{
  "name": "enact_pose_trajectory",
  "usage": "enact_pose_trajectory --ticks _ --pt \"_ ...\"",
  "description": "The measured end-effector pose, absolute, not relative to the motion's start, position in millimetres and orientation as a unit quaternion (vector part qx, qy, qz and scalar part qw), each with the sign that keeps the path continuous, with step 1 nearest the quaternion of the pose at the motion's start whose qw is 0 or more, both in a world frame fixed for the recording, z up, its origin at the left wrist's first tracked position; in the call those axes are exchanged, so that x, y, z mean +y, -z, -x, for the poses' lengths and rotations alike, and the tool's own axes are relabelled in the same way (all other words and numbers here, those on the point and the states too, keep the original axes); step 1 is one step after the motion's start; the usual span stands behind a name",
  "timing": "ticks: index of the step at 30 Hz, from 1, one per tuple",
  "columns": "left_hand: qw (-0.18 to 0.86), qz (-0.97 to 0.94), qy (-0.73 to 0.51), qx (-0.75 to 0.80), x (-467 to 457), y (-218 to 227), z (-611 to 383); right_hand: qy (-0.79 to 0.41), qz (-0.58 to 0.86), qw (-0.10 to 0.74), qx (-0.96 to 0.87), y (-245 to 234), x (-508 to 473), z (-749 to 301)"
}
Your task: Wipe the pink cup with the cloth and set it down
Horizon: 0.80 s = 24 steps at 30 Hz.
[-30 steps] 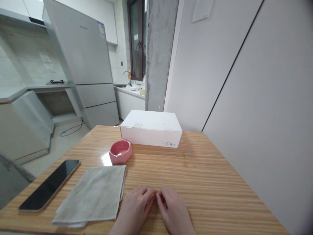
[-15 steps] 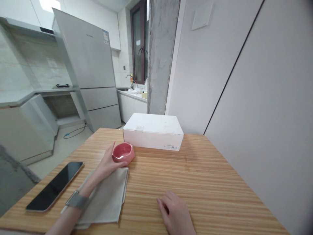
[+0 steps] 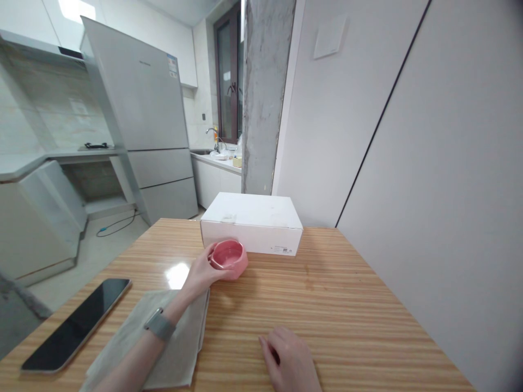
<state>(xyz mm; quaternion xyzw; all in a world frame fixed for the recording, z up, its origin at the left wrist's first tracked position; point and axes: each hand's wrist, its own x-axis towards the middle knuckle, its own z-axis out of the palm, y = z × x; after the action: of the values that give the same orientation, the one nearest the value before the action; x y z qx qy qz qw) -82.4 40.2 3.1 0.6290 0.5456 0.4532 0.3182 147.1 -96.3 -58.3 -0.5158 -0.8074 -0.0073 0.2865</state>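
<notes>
A pink bowl (image 3: 235, 267) with faceted sides is in front of the white box. My left hand (image 3: 206, 272) grips it from the left, thumb along the near side and fingers at the far left rim. A shadow beneath suggests the bowl is slightly off the table, tilted a little. Under my left forearm, which wears a watch with a grey band (image 3: 160, 325), lies a folded grey cloth (image 3: 180, 348). My right hand (image 3: 290, 356) rests on the wood at the bottom middle, fingers curled in loosely, with nothing visible in them.
A white box (image 3: 249, 231) stands at the back of the wooden table (image 3: 347, 305). The black phone (image 3: 77, 324) lies at the left edge. A pale wall (image 3: 408, 163) runs along the right, with a fridge (image 3: 139, 98) and kitchen counter beyond.
My left hand has closed on the bowl and moved it right, from beside the cloth to in front of the box. My right hand stays in place. The view has shifted slightly.
</notes>
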Motion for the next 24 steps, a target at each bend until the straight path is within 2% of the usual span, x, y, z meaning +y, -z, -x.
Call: enact_pose_trajectory --ticks 6,15,19,24 --pt "0.352 -0.66 -0.44 0.497 36.1 -0.6 31.6 0.056 0.494 0.321 -0.806 67.3 -92.5 -150.8" --pt "0.315 -0.708 -0.419 0.473 36.3 7.8 17.1 0.021 0.515 0.298 -0.804 65.7 -95.9 -148.5" --pt "0.2 -0.725 -0.399 0.525 19.8 18.4 18.6 0.016 0.518 0.302 -0.8 61.6 -97.5 -146.9" --pt "0.035 -0.768 -0.312 0.558 -36.7 18.9 42.6 0.028 0.511 0.301 -0.804 59.3 -98.6 -147.4"
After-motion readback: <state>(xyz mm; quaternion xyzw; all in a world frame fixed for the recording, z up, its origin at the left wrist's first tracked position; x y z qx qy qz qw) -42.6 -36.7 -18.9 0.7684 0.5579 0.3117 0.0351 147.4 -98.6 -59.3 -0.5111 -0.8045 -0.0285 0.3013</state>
